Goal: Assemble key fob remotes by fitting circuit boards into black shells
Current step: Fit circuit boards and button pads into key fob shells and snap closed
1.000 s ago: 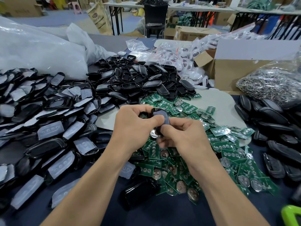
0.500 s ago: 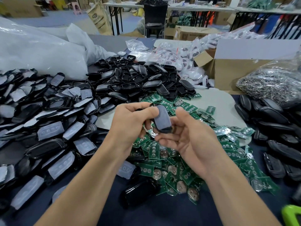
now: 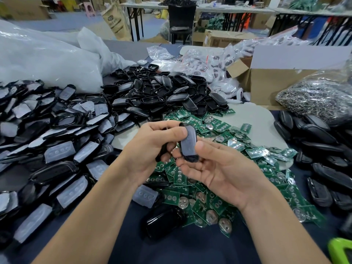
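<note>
A dark blue counter (image 3: pixel 190 250) carried everything. A large clear plastic bag (image 3: pixel 47 58) slumped across its far left. Below the bag spread a wide heap of black shells fitted with grey rubber pads (image 3: pixel 47 141), and at the far centre sat a pile of bare black shell halves (image 3: pixel 162 92). A spill of green circuit boards with round silver cells (image 3: pixel 219 189) ran from that pile towards the near edge, under both hands. An open brown cardboard box (image 3: pixel 276 84) stood far right, with a clear bag of silver metal rings (image 3: pixel 320 100) just beside it and a row of closed black fobs (image 3: pixel 323 149) along the right edge.

The left hand (image 3: pixel 150 149) was clenched around the black oval shell with a grey pad (image 3: pixel 187 141), thumb pressed on its upper end; this grip held it upright above the boards. A second dark piece showed under the curled fingers, too hidden to name. The right hand (image 3: pixel 224 168) lay palm up, its grip released, fingertips touching the shell's lower end and the thumb just beside its edge.

A glossy black shell (image 3: pixel 163 221) lay on the counter near the forearms, with a loose grey pad (image 3: pixel 145 196) just beside it.
</note>
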The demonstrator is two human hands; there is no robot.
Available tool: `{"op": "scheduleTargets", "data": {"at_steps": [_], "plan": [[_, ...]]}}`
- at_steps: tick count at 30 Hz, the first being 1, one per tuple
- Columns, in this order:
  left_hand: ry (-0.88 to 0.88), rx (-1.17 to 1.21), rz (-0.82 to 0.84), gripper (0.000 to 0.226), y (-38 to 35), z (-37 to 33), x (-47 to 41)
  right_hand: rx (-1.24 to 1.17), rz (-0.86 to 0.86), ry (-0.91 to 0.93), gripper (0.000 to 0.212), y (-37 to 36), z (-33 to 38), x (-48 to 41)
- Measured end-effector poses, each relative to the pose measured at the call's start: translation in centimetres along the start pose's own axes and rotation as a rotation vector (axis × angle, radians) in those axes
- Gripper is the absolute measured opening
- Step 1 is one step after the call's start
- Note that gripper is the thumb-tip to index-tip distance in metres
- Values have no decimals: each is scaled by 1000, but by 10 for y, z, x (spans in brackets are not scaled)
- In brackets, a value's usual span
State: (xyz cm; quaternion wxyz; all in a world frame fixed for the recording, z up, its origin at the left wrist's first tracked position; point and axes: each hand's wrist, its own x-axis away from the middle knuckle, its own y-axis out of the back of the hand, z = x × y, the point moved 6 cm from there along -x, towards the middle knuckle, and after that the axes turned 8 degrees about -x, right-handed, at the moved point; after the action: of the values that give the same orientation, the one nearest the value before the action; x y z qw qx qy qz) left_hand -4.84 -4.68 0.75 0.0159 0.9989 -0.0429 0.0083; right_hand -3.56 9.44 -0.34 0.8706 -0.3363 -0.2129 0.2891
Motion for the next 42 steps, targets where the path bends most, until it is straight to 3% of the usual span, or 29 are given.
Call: {"op": "scheduleTargets", "data": {"at_steps": [3,6,16,20,28,37,42], "plan": [[19,45,-77,16,5,3,-1,-9,-25,8,33,2,0,-1],[10,49,-70,6,3,1,1,23,-18,8,34,2,0,-1],[-17,44,-66,8,3,1,0,95,21,16,32,1,2,-2],[-7,42,-122,4,7,6,-3,141,-86,66,21,5,3,-4],[11,-92,-296,7,9,12,-3,404,-327,243,45,9,2,-8],[-1,-254,-396,9,11,12,-2,525,-376,348,30,10,5,-6],[6,-280,-429,8,9,13,-4,598,-422,391,42,12,7,-6]]}}
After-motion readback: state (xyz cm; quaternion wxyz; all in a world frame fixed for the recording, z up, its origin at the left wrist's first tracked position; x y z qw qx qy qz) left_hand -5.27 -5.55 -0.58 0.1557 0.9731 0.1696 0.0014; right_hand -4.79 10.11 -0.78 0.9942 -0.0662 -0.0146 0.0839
